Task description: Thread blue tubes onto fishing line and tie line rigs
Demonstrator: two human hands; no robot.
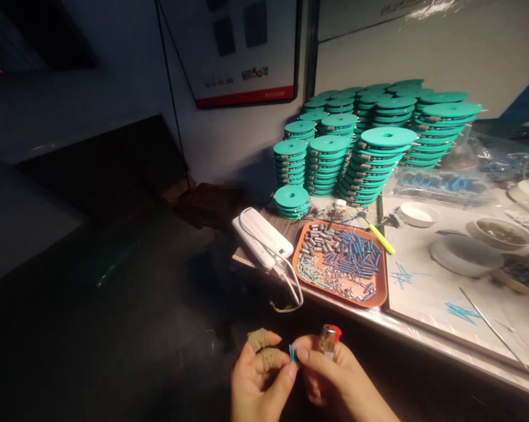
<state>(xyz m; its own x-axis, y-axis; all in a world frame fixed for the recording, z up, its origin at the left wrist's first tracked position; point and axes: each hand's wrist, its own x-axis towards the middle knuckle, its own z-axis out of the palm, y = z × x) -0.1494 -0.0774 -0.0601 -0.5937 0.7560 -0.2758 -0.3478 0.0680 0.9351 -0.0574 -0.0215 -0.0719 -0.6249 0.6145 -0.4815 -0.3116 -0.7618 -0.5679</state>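
Low in the frame, below the table's edge, my left hand [258, 378] has tan tape wound round two fingers and pinches a small bundle of thin blue pieces [293, 353]. My right hand [332, 381] meets it from the right, its fingertips on the same blue bundle. A red-topped lighter [329, 339] stands upright in the right hand's grip. Both hands are closed.
An orange tray [381, 287] of blue and silver small parts sits at the table edge. A white power bank [261, 237] with a cable lies left of it. Stacks of teal spools [370, 146] fill the back. White bowls [464, 255], a yellow pen [382, 239] and a thin rod [493, 331] lie to the right.
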